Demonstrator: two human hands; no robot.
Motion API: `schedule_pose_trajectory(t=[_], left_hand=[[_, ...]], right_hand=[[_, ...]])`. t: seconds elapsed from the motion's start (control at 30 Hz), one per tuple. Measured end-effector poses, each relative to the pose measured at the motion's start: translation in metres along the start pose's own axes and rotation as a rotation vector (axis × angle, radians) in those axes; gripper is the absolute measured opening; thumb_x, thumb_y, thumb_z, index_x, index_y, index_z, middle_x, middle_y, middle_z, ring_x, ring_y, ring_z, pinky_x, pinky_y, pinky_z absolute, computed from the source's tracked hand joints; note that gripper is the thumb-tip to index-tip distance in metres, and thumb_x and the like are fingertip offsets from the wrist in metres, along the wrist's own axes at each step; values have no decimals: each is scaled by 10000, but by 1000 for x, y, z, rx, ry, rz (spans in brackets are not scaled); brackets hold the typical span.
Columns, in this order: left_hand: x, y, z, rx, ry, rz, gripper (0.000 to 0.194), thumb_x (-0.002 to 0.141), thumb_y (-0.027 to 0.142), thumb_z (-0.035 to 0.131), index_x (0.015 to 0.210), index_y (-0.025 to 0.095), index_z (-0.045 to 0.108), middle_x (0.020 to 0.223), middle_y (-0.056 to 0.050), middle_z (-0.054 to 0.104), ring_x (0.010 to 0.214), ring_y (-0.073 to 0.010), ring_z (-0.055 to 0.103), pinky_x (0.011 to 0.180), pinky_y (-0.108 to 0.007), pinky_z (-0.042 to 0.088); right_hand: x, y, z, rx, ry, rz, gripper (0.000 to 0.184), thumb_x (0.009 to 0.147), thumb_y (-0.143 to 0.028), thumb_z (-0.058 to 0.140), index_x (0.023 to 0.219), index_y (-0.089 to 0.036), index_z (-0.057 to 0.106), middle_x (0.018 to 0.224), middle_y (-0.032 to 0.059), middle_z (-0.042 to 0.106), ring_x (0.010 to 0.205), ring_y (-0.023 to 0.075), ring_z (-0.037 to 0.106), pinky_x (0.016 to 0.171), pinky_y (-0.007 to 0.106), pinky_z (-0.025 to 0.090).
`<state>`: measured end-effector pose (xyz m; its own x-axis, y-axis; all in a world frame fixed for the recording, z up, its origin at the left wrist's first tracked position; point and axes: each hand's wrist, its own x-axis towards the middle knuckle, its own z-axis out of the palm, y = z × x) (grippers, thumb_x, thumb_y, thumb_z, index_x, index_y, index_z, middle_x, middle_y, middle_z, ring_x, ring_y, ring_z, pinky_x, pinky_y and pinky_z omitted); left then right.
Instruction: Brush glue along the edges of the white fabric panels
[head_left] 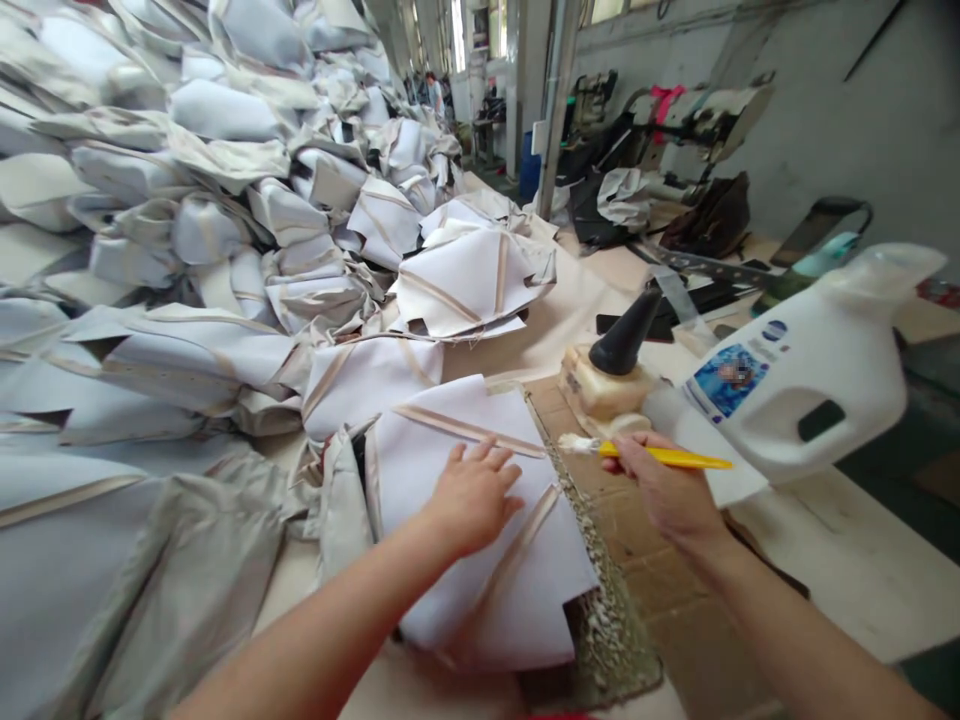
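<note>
Right hand (664,490) closed around yellow-handled brush (645,453), fingers wrapped on handle, bristle end pointing left, just beside edge of white fabric piece (480,520). Left hand (472,495) flat, fingers spread and extended, palm pressing down on same fabric piece, gripping nothing. Fabric piece lies on worktable (825,560), partly over glue-crusted board (607,600). Glue pot with black cone (611,375) just behind brush. White jug (810,375) at right. Heap of similar fabric pieces (225,220) at left.
</note>
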<state>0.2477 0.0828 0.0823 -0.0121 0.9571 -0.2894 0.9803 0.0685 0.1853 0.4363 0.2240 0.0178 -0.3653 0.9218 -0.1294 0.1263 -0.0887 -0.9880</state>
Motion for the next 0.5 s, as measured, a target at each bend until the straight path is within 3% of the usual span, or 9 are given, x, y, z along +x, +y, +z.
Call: schedule_pose_trajectory(t=[0.1,0.23,0.5], left_hand=[[33,-33,29,63,55,-108,532,848,513,462,1314,265,396,1436,-61,290,1348,-320,100,999,-700,71],[57,-54,66,26,52,-89,564,835,582,438,1307,275,411,1411,-75,336,1341,-314,140,1012,-682,-3],[59,-58,75,-53,129,-41,537,848,564,428,1289,258,425,1404,-89,342,1350,-296,113,1039,-645,-44]], right_hand=[[4,-6,19,-99,-91,28,356,729,-504,595,674,-153,601,626,40,628,599,154,588,576,268,479],[23,-3,49,-167,-195,17,369,741,-501,572,594,-162,579,565,15,599,552,134,565,573,257,467],[96,24,111,-319,-156,-44,316,733,-412,535,532,-169,521,483,-2,553,471,125,541,516,237,427]])
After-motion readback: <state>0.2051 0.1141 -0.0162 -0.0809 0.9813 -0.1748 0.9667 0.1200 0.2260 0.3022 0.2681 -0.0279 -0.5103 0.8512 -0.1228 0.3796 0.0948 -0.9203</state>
